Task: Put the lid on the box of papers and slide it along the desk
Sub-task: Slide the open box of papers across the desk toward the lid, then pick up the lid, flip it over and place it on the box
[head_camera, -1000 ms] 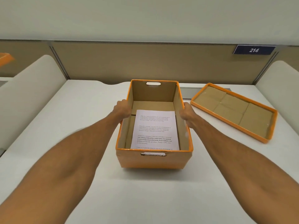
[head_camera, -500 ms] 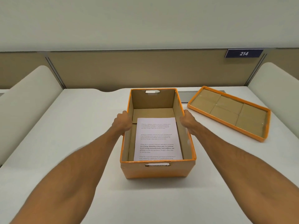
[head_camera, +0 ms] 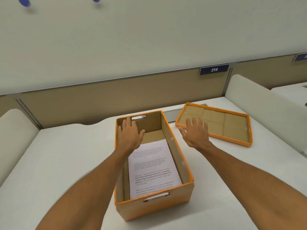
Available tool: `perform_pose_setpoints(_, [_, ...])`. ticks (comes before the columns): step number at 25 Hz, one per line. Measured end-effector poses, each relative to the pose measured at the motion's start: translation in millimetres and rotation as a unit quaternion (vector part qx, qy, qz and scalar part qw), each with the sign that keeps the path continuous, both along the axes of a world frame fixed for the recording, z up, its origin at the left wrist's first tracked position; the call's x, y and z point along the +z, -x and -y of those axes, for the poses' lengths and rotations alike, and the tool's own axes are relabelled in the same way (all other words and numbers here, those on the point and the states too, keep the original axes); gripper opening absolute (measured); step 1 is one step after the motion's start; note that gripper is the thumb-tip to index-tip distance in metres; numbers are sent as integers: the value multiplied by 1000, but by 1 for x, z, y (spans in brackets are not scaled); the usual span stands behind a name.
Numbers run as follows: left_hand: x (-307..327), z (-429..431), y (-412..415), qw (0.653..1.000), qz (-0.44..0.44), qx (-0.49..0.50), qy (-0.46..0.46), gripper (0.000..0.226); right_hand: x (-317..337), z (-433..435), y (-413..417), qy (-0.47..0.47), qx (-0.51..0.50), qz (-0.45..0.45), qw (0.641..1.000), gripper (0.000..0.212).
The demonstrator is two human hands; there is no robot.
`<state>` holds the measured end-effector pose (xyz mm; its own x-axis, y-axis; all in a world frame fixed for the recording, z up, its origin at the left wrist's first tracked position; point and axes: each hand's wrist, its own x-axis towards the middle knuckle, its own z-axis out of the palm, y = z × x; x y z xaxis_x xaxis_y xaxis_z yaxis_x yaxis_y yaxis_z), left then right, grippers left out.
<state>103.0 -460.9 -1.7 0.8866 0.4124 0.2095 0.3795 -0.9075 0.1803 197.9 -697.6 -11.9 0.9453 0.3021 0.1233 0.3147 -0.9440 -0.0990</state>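
box [head_camera: 181,165] long axis runs away | lid [head_camera: 214,124] upturned, seemingly angled right

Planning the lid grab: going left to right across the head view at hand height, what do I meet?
left hand over the open box → right hand, spread and empty → lid lying inside-up on the desk.

the left hand [head_camera: 129,135] covers part of the far inner wall of the box [head_camera: 181,165] and the top left corner of the papers [head_camera: 154,165], whose upper lines are too faint to read. the right hand [head_camera: 195,132] hides the near corner of the lid [head_camera: 235,128]. a second sign [head_camera: 301,57] and two blurred blue spots [head_camera: 25,1] are cut by the edges.
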Motion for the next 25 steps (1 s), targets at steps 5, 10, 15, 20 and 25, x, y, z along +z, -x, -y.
perform_pose_setpoints(5, [9,69,-60,990,14,-140,1,67,5,49,-32,9,-32,7,999,63])
perform_pose_setpoints(10, [-4,153,-128,983,-23,-181,6,63,-5,110,-85,13,-54,-11,998,65])
perform_pose_setpoints(15, [-38,217,-194,989,-45,-106,89,66,-19,161,-160,13,-39,-15,999,66])
perform_pose_setpoints(20, [-82,253,-229,982,-105,-36,154,73,-52,189,-224,30,-14,-43,999,66])
perform_pose_setpoints(25, [-110,266,-249,977,-104,37,182,80,-84,197,-277,40,-4,-75,996,68])
